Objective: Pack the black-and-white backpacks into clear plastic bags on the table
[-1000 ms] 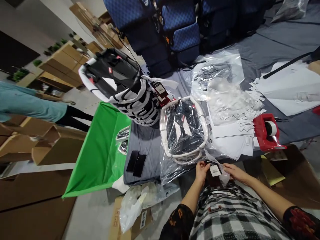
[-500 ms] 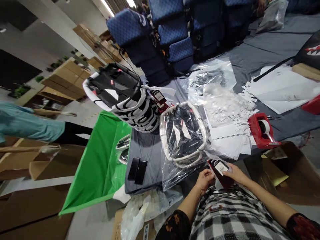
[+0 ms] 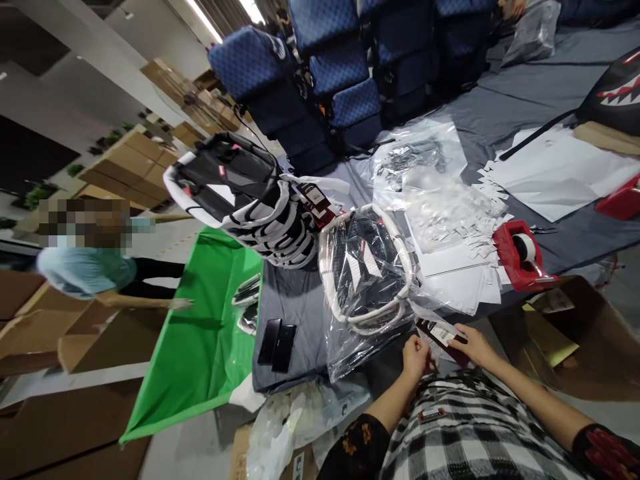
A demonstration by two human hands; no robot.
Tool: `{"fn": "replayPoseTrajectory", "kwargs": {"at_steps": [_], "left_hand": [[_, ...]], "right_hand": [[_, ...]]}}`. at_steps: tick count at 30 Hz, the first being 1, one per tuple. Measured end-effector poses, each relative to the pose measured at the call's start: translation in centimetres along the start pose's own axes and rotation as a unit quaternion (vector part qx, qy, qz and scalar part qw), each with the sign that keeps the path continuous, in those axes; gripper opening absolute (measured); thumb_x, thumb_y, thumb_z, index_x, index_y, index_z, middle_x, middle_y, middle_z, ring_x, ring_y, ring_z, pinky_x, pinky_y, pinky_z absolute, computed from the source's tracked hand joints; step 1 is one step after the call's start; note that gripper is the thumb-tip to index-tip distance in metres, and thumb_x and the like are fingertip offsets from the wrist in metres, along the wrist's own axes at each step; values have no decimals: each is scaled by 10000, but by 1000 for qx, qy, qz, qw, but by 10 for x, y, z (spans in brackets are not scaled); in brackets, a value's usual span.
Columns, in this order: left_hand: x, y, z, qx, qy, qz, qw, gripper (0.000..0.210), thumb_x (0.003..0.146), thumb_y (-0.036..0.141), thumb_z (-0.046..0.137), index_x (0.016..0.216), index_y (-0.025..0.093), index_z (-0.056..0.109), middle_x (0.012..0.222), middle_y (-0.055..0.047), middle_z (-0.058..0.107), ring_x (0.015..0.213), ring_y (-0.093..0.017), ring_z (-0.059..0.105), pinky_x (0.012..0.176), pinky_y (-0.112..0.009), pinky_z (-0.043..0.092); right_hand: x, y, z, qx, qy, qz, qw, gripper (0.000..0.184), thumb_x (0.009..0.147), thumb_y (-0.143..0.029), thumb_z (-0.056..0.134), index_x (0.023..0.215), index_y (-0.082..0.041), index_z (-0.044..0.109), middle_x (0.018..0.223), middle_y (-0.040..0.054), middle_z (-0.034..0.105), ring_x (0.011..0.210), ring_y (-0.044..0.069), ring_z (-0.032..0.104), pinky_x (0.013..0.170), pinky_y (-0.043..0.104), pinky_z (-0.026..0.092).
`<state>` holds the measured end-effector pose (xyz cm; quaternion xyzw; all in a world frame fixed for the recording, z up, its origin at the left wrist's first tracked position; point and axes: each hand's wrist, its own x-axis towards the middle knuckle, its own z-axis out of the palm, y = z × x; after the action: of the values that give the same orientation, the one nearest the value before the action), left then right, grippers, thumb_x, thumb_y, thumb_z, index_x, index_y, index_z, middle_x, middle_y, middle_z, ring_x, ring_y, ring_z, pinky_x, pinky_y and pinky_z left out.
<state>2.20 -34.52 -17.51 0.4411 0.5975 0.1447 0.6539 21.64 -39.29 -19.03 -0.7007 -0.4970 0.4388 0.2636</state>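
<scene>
Pinching a dark red hang tag (image 3: 443, 333) by its edge, the right hand (image 3: 473, 345) has its grip closed on it at the near edge of the worktop (image 3: 295, 293). The left hand (image 3: 415, 355) curls loosely just beside the tag (whether it grasps anything I cannot tell). Just beyond lies a bagged black-and-white backpack (image 3: 367, 270), with a red tape dispenser (image 3: 520, 257) further right.
</scene>
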Motion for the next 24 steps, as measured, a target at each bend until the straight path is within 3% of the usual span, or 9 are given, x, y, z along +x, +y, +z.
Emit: {"fn": "replayPoseTrajectory", "kwargs": {"at_steps": [2, 4, 7, 9, 11, 15, 19, 22, 24], "left_hand": [[-8, 12, -20, 34, 23, 40, 998, 231, 761, 338, 713, 756, 233, 506, 653, -8, 640, 601, -190, 629, 661, -323, 529], [-12, 32, -31, 106, 29, 154, 982, 201, 743, 243, 728, 902, 228, 606, 952, -73, 708, 964, -256, 669, 942, -399, 510], [-1, 68, -21, 286, -89, 393, 870, 348, 784, 131, 681, 1116, 231, 662, 1278, -124, 658, 1299, -303, 532, 1156, -462, 346], [15, 87, -4, 392, -192, 468, 768, 256, 818, 87, 645, 1025, 226, 705, 1079, -127, 729, 1166, -300, 618, 1093, -449, 405], [32, 99, 10, 448, -238, 476, 718, 181, 816, 56, 648, 806, 227, 709, 728, -82, 701, 858, -262, 679, 918, -388, 495], [43, 107, 10, 471, -256, 465, 705, 217, 781, 70, 717, 632, 220, 665, 596, -28, 652, 661, -197, 643, 729, -299, 494], [29, 99, -14, 509, -260, 475, 669, 109, 914, 163, 634, 910, 195, 738, 1034, -98, 767, 986, -227, 694, 921, -356, 504], [20, 82, -30, 481, -229, 478, 698, 228, 988, 202, 522, 1040, 191, 744, 1203, -127, 739, 1126, -251, 681, 1031, -416, 506], [17, 70, -40, 443, -188, 478, 735, 248, 987, 229, 518, 1076, 203, 748, 1164, -128, 757, 1094, -261, 707, 996, -414, 554]], "right_hand": [[-3, -2, -4, -15, 16, -9, 1000, 354, 849, -520, 528, 1001, -235, 675, 843, 26, 744, 797, 246, 689, 727, 323, 505], [-8, -3, -7, -34, 31, -10, 999, 346, 886, -484, 486, 1078, -258, 664, 754, 21, 724, 718, 250, 689, 662, 318, 479], [-15, -8, -7, -127, 47, -48, 990, 335, 875, -342, 495, 1160, -259, 651, 760, 48, 745, 706, 254, 707, 620, 302, 449], [-21, -13, -6, -191, 49, -82, 977, 356, 845, -251, 515, 1174, -244, 651, 831, 77, 773, 726, 245, 722, 621, 291, 450], [-28, -19, -10, -232, 42, -106, 966, 339, 855, -223, 511, 1161, -230, 655, 823, 80, 777, 699, 237, 726, 596, 284, 451], [-38, -37, -38, -283, 64, -214, 933, 232, 967, -340, 494, 1061, -229, 675, 785, 37, 766, 677, 221, 729, 558, 285, 482], [-15, -71, -61, -288, 210, -355, 864, 303, 986, -233, 493, 1247, -202, 643, 1132, 94, 747, 994, 212, 714, 871, 317, 542], [28, -104, -57, -289, 176, -404, 850, 440, 893, -89, 512, 1274, -258, 654, 1275, 92, 697, 1184, 239, 635, 1004, 394, 491], [61, -123, -54, -251, 126, -391, 876, 331, 842, -96, 546, 1057, -276, 721, 1076, 56, 754, 1000, 216, 691, 870, 340, 529]]}}
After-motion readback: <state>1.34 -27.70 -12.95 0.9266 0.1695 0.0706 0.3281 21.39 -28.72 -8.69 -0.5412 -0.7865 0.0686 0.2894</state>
